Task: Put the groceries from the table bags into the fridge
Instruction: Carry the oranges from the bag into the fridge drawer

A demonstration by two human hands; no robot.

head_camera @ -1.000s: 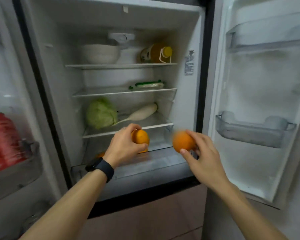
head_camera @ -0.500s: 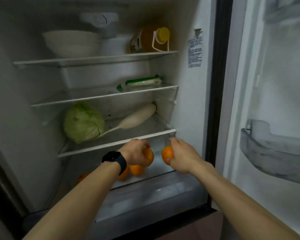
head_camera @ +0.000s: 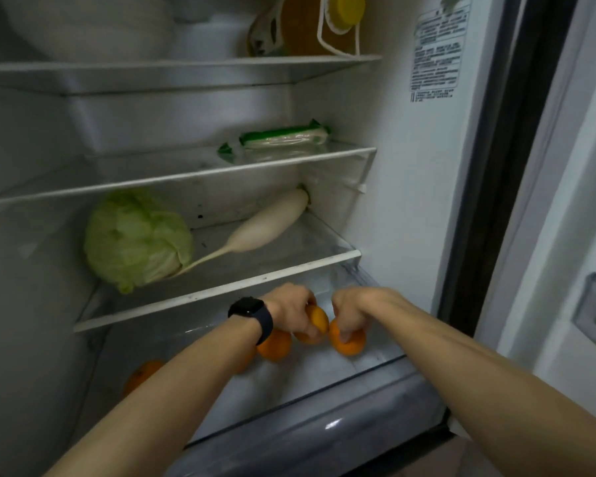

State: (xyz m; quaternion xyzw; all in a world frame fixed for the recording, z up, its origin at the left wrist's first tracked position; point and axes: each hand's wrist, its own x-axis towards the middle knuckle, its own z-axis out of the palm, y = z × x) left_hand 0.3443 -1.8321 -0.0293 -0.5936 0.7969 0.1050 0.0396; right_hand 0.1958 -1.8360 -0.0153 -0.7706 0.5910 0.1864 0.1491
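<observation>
Both my hands reach into the open fridge's bottom drawer (head_camera: 375, 368). My left hand (head_camera: 291, 309), with a black watch on its wrist, grips an orange (head_camera: 317, 320) from above. Right beside it my right hand (head_camera: 353, 313) grips another orange (head_camera: 348, 344), which sits low on the drawer floor. The two oranges almost touch. More oranges lie in the drawer: one (head_camera: 276, 346) partly behind my left wrist and one (head_camera: 140, 373) at the far left.
On the shelf above lie a green cabbage (head_camera: 135, 239) and a white radish (head_camera: 265, 228). A green-edged packet (head_camera: 283, 141) rests one shelf higher; a white bowl (head_camera: 90, 25) and a yellow-capped bottle (head_camera: 310, 22) stand on top. The open fridge door (head_camera: 572, 201) stands at the right.
I have leaned closer to the fridge. Both hands moved deeper and lower into the bottom drawer, each still holding its orange; the right orange now sits near the drawer floor.
</observation>
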